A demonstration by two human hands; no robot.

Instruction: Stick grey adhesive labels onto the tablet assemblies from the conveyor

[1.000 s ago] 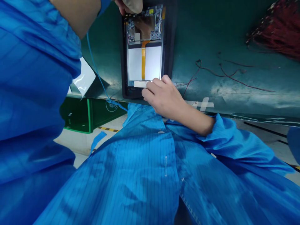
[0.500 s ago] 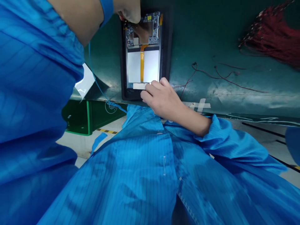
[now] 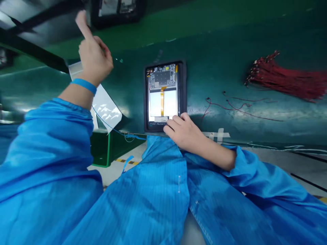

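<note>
The left hand [image 3: 95, 59] is up high, one finger out, others curled, holding nothing. The right hand [image 3: 182, 131] lays its close-together fingers [image 3: 176, 119] on a white paper strip [image 3: 160, 119] in a black tablet frame [image 3: 182, 92].

Left grip [image 3: 94, 56] is off the top edge of the tablet [image 3: 182, 92] now: raised up-left, well apart from it, index finger out, nothing held. Blue wristband [image 3: 83, 85] now fully showing. Circuit board [image 3: 162, 76] at the tablet's top end no longer covered. Head view has pulled back: tablet sits smaller, mid-frame, with more green mat [image 3: 224, 41] around it. Second dark-framed device [image 3: 116, 12] has come in at top edge. Red wire bundle [image 3: 283, 81] shows more fully.
</note>
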